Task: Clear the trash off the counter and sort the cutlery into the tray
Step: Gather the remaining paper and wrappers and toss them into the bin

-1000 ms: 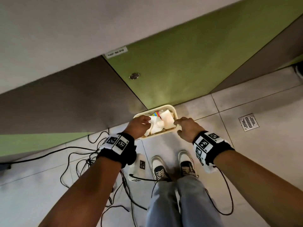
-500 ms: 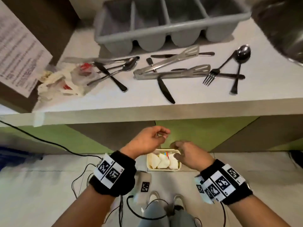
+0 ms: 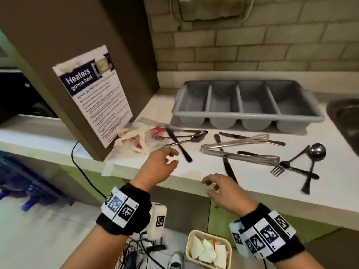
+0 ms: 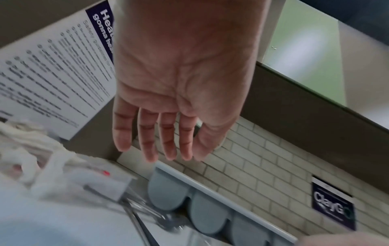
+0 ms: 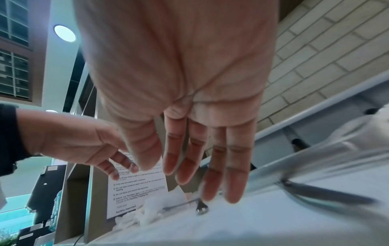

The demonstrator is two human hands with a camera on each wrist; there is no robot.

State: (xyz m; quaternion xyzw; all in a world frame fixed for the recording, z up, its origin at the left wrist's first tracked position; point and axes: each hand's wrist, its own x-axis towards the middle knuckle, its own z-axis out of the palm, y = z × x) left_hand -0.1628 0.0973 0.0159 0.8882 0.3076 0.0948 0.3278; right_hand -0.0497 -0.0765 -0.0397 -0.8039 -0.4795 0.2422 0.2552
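Observation:
A pile of crumpled white napkins and plastic wrappers lies at the counter's left, beside the pillar. Knives, spoons, forks and two steel tongs are scattered across the white counter. Behind them stands the grey four-compartment cutlery tray, with nothing showing in it. My left hand hovers over the counter's front edge just right of the trash, fingers relaxed and empty. My right hand hangs at the counter's front edge, open and empty. A small cream bin with white paper in it sits on the floor below.
A brown pillar with a "Heaters gonna heat" notice stands left of the trash. A steel sink is at the far right. Cables lie on the floor by the bin. A brick wall backs the counter.
Both hands have risen from the floor bin to the counter's front edge, empty. The head view has swung up from the floor to the counter.

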